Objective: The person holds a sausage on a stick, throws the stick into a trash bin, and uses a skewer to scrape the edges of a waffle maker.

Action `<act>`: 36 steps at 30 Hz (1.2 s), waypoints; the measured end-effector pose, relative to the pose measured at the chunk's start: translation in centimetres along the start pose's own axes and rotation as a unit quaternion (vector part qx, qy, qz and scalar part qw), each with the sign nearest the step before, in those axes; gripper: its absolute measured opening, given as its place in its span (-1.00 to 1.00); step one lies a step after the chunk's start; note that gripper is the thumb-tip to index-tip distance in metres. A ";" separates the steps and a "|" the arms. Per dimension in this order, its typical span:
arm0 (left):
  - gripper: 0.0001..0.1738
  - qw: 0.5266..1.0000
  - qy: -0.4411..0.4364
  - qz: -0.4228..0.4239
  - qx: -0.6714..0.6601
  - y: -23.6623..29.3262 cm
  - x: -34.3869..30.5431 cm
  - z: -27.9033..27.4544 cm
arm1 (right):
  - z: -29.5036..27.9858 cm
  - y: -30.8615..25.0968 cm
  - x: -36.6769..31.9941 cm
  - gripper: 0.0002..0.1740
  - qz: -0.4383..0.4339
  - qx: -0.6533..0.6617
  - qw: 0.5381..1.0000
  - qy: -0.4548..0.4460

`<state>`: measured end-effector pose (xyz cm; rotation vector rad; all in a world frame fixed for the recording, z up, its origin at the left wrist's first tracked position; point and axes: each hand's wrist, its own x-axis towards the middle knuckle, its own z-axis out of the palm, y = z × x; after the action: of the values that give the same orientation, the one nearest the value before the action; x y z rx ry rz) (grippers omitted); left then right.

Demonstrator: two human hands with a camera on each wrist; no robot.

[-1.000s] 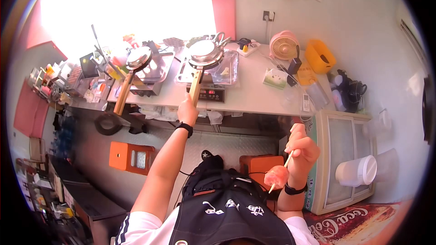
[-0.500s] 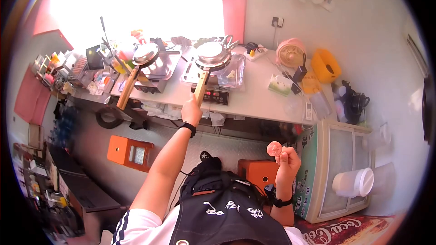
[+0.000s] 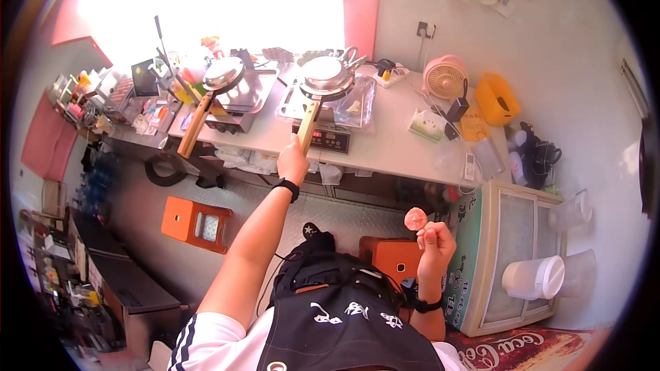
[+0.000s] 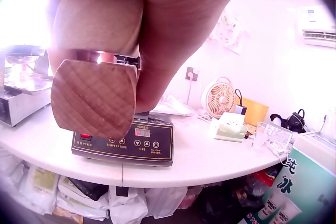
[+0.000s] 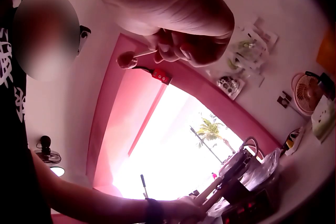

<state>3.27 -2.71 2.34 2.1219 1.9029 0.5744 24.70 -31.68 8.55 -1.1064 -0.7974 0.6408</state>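
right of the pan (image 3: pixel 326 75), fan (image 3: pixel 445 77), yellow tub (image 3: pixel 496 100)

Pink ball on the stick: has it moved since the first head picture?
Yes. Against the right-hand orange stool, the pink ball has gone up the view, from over the stool's right side to just above its top edge.

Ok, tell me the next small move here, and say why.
I'd raise the upper wooden handle slightly with the left hand to open the round pan. The pan looks closed, and that hand holds it by both stacked handles, while the right hand holds the pink food on its stick well away from it.
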 end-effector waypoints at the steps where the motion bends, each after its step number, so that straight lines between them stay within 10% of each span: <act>1: -0.48 1.000 -0.005 0.000 -0.001 0.1 0.0 -0.1 | 0.0 0.0 0.0 -0.72 0.005 0.005 1.000 -0.003; 36: -0.60 1.000 0.010 0.006 0.005 0.2 -0.3 -0.3 | 0.1 0.4 -0.1 -0.76 0.033 -0.015 0.999 0.003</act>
<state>3.25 -3.09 2.66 2.1426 1.9094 0.5904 24.49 -31.56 8.17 -1.1649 -0.7700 0.6822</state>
